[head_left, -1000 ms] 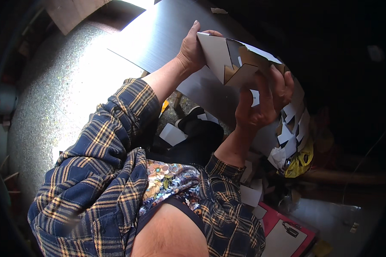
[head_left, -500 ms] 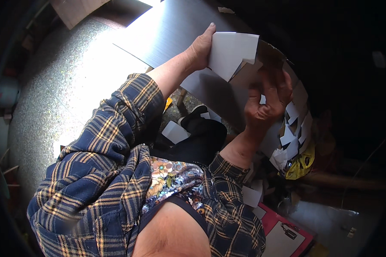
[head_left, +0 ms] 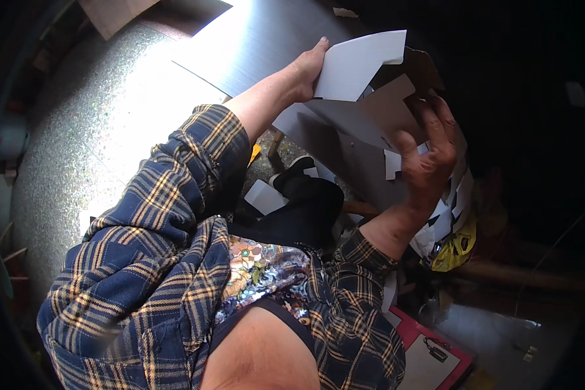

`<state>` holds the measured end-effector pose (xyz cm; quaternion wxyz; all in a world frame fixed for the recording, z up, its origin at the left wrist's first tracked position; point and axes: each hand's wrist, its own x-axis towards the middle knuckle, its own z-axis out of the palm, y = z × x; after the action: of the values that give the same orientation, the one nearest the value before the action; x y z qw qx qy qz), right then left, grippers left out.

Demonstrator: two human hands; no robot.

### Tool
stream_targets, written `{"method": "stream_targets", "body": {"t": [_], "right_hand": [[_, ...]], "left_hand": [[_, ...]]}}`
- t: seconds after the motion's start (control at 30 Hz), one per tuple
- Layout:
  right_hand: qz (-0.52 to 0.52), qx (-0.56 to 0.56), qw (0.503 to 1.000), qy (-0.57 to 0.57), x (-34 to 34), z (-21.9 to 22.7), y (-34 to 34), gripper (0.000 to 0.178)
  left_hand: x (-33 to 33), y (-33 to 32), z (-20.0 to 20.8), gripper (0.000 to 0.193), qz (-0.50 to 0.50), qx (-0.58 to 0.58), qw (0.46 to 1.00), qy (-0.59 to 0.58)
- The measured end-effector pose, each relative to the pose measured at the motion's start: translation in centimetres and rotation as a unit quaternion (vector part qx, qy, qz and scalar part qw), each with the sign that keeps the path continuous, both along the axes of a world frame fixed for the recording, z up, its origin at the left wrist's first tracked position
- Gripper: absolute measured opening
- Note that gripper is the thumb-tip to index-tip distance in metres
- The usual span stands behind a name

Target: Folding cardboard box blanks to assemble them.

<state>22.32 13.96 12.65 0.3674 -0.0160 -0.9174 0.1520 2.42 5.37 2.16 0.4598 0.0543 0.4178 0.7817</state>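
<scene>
Probably light, stiff but creasable, the white cardboard carton [head_left: 357, 68] sits between the left hand [head_left: 310, 70], gripping its edge, and the open right hand [head_left: 430, 153]; best held by its folds.

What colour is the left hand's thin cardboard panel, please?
The cardboard panel is white, clearest in the head view.

You are working in what looks like a workshop: loose white card pieces [head_left: 265, 197] are lying near a grey surface [head_left: 266, 45] above a speckled floor [head_left: 71, 136].
</scene>
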Motion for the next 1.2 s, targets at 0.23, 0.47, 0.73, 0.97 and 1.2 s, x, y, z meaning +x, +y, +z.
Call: {"method": "stream_targets", "body": {"t": [0.23,0.47,0.73,0.97,1.2], "right_hand": [[0.059,-0.017,0.992,-0.107,0.9,2.5,1.0,0.048],[0.007,0.144,0.974,-0.172,1.2,2.6,0.5,0.041],[0.025,0.206,0.960,-0.186,1.4,2.1,1.4,0.037],[0.059,0.281,0.939,-0.188,1.2,2.2,1.5,0.037],[0.080,0.074,0.965,-0.239,1.9,2.0,2.6,0.029]], "left_hand": [[-1.2,-0.2,-0.9,0.055,-0.003,0.000,1.000,0.021],[-0.7,-0.5,-1.1,0.054,-0.004,-0.004,1.000,0.021],[-0.9,-0.7,-2.1,0.051,0.001,-0.023,0.998,0.054],[-1.0,-0.6,-1.9,0.049,-0.008,-0.050,0.997,0.058],[-0.4,-0.8,-2.4,0.057,-0.029,-0.109,0.952,0.285]]}}
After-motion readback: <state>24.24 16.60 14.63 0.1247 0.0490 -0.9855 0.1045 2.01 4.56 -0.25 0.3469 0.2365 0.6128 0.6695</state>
